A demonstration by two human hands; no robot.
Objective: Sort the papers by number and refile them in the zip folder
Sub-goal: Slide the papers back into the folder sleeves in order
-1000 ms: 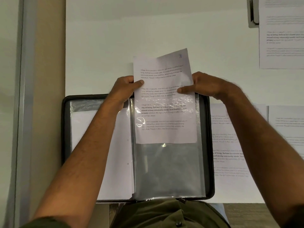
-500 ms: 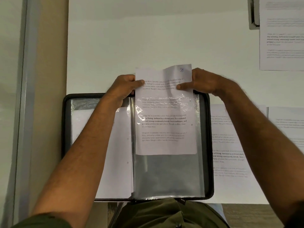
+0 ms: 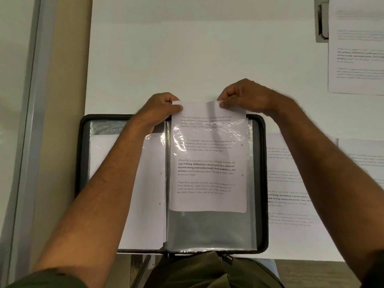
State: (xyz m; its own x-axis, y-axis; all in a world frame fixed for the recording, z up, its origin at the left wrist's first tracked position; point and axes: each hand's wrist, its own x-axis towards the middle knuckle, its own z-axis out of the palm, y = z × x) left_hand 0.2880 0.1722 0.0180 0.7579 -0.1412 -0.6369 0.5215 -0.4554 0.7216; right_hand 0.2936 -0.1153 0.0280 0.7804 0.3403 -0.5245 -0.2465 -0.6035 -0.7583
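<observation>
Head view: zip folder point(image 3: 82, 163) lies open on the white surface point(image 3: 166, 59), black zip rim all round, clear sleeves inside. One printed sheet point(image 3: 207, 173) sits partway down in the right-hand sleeve point(image 3: 209, 229), its top edge sticking out past the folder's far rim, lower part of the sleeve still unfilled. Left hand point(image 3: 160, 109) pinches the sheet's top-left corner, thumb on the front; right hand point(image 3: 247, 96) pinches the top edge near the right corner, fingers curled. Left page of the folder holds a blank-looking white sheet point(image 3: 143, 194). More printed papers point(image 3: 291, 183) lie on the surface right of the folder, another sheet point(image 3: 357, 48) far right near a wall fitting point(image 3: 321, 19). Handling, judged: single sheet is light and floppy, buckles if pushed from one corner; sleeve plastic is slick but clingy, glare shows wrinkles. Best held at both top corners and fed down evenly. Page number not readable here.
</observation>
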